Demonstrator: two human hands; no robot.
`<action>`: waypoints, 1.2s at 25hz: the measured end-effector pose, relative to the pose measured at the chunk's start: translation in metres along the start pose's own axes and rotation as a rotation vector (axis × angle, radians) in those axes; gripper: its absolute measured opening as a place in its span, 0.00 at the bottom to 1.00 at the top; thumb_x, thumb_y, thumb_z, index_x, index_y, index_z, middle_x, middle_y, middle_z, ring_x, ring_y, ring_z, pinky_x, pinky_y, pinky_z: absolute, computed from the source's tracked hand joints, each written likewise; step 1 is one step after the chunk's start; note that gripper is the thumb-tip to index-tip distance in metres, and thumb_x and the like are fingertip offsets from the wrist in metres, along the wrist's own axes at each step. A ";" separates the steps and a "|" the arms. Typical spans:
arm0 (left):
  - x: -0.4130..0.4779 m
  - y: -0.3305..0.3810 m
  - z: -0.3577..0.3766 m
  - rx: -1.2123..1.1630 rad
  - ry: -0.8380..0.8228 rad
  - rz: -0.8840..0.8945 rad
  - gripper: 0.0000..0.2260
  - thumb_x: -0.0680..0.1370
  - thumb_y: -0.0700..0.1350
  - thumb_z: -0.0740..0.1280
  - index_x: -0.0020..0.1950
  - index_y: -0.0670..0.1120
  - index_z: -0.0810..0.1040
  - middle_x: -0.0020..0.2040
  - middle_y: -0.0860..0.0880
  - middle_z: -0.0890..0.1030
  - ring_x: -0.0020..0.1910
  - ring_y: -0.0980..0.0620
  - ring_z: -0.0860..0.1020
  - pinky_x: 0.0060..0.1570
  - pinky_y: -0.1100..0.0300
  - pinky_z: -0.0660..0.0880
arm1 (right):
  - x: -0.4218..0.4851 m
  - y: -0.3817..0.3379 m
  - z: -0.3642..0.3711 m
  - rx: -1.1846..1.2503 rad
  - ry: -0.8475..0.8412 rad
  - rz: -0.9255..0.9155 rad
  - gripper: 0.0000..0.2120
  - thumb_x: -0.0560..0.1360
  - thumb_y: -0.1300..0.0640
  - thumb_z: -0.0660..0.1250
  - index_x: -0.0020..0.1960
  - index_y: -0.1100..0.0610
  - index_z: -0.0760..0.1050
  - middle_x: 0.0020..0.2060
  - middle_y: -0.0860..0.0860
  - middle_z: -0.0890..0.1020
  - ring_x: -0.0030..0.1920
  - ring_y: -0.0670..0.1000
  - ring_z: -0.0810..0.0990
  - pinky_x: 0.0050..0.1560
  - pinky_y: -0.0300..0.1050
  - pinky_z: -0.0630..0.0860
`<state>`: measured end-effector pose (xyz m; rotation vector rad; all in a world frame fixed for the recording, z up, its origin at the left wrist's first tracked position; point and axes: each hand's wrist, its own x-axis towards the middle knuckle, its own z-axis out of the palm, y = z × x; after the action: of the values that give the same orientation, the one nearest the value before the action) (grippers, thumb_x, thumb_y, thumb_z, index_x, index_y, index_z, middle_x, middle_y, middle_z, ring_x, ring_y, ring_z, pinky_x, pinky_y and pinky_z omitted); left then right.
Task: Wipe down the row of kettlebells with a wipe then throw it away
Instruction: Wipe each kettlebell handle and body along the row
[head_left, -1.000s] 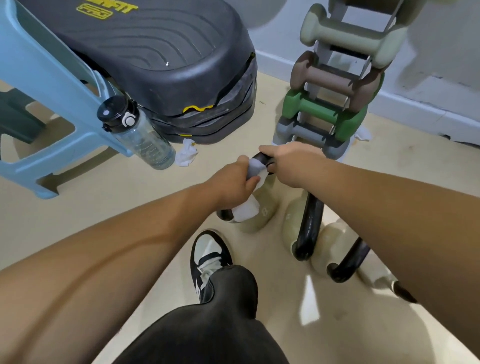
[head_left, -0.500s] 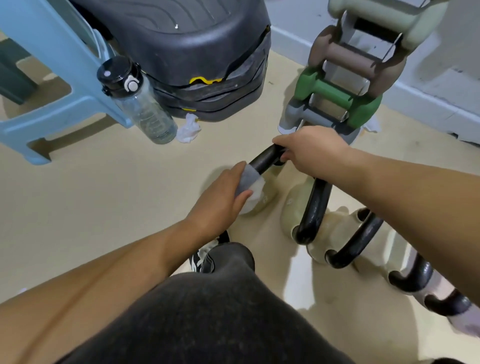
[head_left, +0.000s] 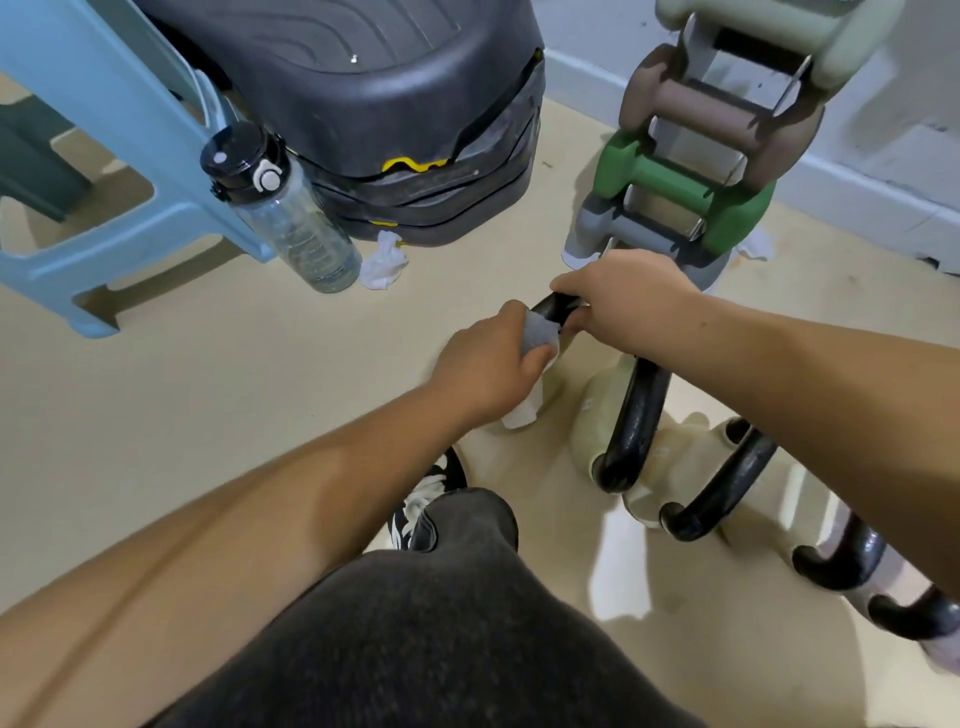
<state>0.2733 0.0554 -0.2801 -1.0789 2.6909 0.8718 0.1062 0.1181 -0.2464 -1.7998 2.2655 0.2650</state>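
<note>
While my left hand (head_left: 488, 364) is clamping: fingers round the wipe (head_left: 540, 332) on the kettlebell handle (head_left: 555, 307).
Right hand (head_left: 623, 301): fingers are clamping that handle, just right.

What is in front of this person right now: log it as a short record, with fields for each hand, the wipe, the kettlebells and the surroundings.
left hand: holds the wipe wrapped round the first kettlebell's handle
right hand: grips the same handle, beside the left hand
wipe: grey-white, loose end hanging below the fist
row of kettlebells: on the floor, pale bodies, black handles, running toward the lower right
surroundings: water bottle, crumpled tissue, dumbbell rack, blue stool
</note>
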 end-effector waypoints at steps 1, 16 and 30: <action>-0.013 -0.009 0.004 -0.045 0.056 0.027 0.18 0.82 0.55 0.64 0.67 0.47 0.70 0.51 0.51 0.79 0.44 0.49 0.75 0.41 0.54 0.71 | -0.001 -0.003 -0.001 -0.004 -0.004 0.006 0.06 0.79 0.51 0.64 0.53 0.51 0.76 0.34 0.50 0.73 0.41 0.56 0.76 0.29 0.43 0.60; 0.024 0.021 -0.002 0.101 -0.044 0.066 0.15 0.83 0.50 0.61 0.65 0.43 0.70 0.55 0.43 0.78 0.48 0.40 0.78 0.42 0.51 0.70 | 0.000 0.001 0.010 0.104 0.047 0.078 0.11 0.76 0.56 0.65 0.56 0.46 0.80 0.40 0.52 0.81 0.43 0.57 0.80 0.33 0.44 0.71; 0.065 0.040 0.002 0.355 -0.147 -0.044 0.11 0.82 0.47 0.61 0.62 0.43 0.72 0.53 0.44 0.79 0.43 0.44 0.76 0.39 0.53 0.69 | 0.010 0.026 -0.020 0.394 -0.210 0.057 0.14 0.79 0.55 0.66 0.60 0.43 0.83 0.56 0.46 0.85 0.53 0.52 0.79 0.54 0.44 0.77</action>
<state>0.1981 0.0406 -0.2832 -0.9486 2.5563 0.4227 0.0778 0.1092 -0.2307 -1.4382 2.0508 0.0124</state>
